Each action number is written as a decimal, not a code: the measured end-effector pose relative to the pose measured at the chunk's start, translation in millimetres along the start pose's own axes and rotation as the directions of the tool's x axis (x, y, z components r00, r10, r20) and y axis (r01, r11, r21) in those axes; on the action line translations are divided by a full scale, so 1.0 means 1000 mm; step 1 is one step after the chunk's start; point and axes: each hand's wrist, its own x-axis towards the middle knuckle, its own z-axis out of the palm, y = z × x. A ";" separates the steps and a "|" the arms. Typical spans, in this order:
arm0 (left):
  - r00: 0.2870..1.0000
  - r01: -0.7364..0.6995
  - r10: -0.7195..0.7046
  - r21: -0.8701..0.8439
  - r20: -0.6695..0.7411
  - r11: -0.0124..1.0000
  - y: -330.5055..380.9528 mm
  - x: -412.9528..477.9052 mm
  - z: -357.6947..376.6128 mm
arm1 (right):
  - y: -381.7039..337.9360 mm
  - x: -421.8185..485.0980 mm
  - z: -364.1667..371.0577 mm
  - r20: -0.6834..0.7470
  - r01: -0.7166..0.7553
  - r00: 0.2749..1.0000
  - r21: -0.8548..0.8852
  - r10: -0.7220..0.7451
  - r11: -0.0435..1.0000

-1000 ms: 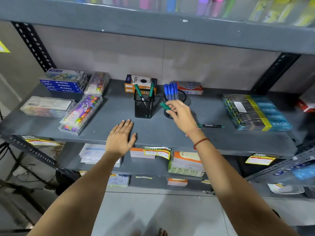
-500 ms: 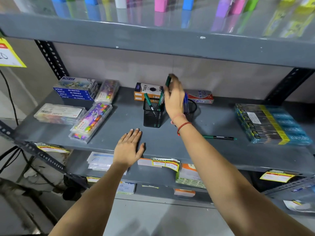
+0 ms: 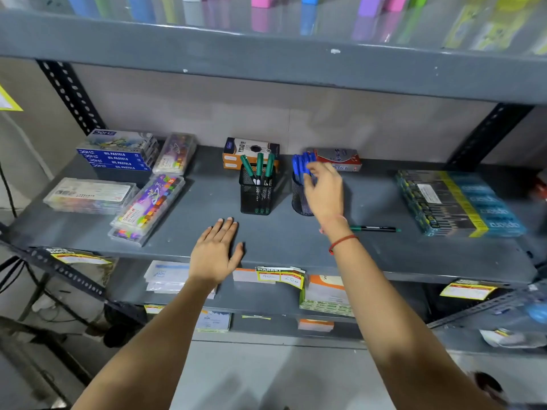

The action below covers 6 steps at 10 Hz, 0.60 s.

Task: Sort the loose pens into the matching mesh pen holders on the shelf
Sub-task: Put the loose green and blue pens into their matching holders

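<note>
Just one loose green pen (image 3: 375, 229) lies flat on the grey shelf (image 3: 284, 241), toward its front edge, right of the two holders and partly hidden behind the right wrist. It has a dark barrel and green ends, and points along the shelf's length. Left of it, mid-shelf, the square black mesh holder (image 3: 256, 194) carries three green pens (image 3: 259, 170), caps up and leaning slightly apart. Just beside it on the right, the round mesh holder (image 3: 300, 199) carries a bunch of blue pens (image 3: 302, 165).

The right hand (image 3: 325, 192) hangs in front of the round holder, blurred, fingers loosely spread and curled, gripping nothing that shows; a red thread (image 3: 343, 241) circles its wrist. The left hand (image 3: 216, 251) lies palm down on the shelf's front edge, fingers together and flat, thumb out, empty.

Behind the holders, boxes stand against the back wall. Crayon cases (image 3: 148, 208) fill the left end; a wrapped pack (image 3: 458, 202) lies at the right end.
</note>
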 end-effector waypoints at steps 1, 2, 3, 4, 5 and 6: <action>1.000 0.001 -0.001 0.002 -0.003 1.000 0.000 0.000 0.000 | 0.041 -0.017 -0.022 -0.047 -0.098 0.994 -0.065 0.095 0.993; 1.000 0.001 -0.001 0.005 -0.003 1.000 0.002 -0.001 -0.001 | 0.077 -0.032 -0.039 0.210 -0.139 0.959 -0.240 0.191 0.961; 1.000 0.004 -0.004 -0.004 -0.008 1.000 0.002 -0.001 -0.001 | 0.094 -0.047 -0.045 0.361 -0.122 0.896 -0.361 0.259 0.925; 1.000 0.006 -0.007 -0.008 -0.003 1.000 0.002 -0.001 -0.001 | 0.092 -0.056 -0.043 0.356 -0.022 0.912 -0.454 0.204 0.891; 1.000 0.009 -0.009 -0.013 -0.003 1.000 0.002 -0.001 -0.001 | 0.075 -0.058 -0.034 0.420 0.089 0.897 -0.479 0.139 0.873; 1.000 0.008 -0.008 -0.007 0.002 1.000 0.002 -0.001 -0.001 | 0.052 -0.058 -0.022 0.450 0.077 0.889 -0.336 0.088 0.939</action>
